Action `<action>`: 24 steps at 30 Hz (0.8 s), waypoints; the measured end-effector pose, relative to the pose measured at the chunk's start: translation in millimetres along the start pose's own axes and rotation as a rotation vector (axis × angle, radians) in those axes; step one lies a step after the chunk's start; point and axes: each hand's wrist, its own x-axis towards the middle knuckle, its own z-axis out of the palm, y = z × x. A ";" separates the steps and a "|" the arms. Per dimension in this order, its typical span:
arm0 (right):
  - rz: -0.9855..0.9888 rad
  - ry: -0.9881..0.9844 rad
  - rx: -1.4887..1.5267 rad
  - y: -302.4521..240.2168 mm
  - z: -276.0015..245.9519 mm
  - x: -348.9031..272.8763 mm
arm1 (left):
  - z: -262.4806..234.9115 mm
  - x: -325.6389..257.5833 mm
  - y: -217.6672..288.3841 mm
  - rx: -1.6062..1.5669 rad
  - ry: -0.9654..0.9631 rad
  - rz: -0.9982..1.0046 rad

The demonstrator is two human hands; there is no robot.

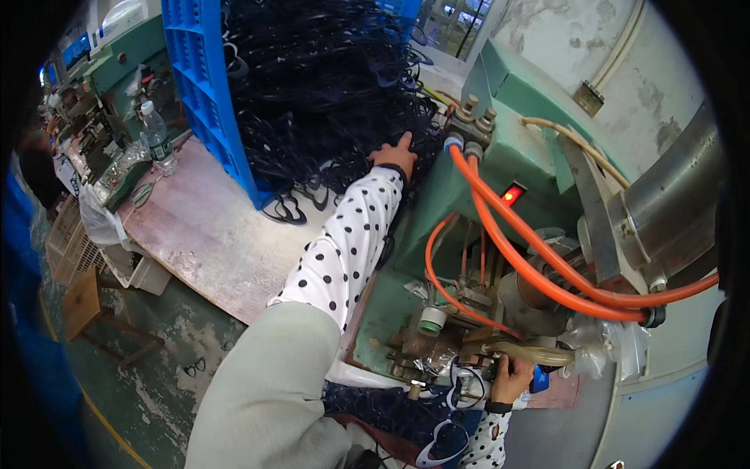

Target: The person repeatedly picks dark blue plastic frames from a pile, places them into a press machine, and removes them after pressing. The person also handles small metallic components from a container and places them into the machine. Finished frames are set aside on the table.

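Left hand, forefinger extended, reaches dark looped pieces, apparently a picking step calling for a pinch next; right hand works low beside the green machine, both grips' contents unclear.

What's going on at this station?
A person's left hand is at the edge of a heap of dark looped pieces by a blue plastic crate; grip unclear. The right hand is at the lower front of a green machine, below a tan hose. A red light is lit.
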 end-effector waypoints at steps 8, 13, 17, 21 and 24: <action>-0.047 0.013 -0.106 14.7 1.0 -3.8 | 27.1 -16.7 -54.1 -0.032 0.134 0.336; -0.090 0.008 -0.103 23.6 4.4 0.4 | 12.6 -77.0 -91.5 -0.022 0.012 0.450; -0.086 0.026 -0.166 30.4 6.7 -1.3 | 23.0 -136.8 -106.6 0.232 0.023 0.721; -0.074 0.035 -0.261 43.0 13.8 -2.6 | 2.9 -223.9 -97.3 0.574 0.114 0.706; -0.071 0.048 -0.161 29.9 12.9 0.4 | -9.6 -307.0 -83.5 0.080 0.260 0.619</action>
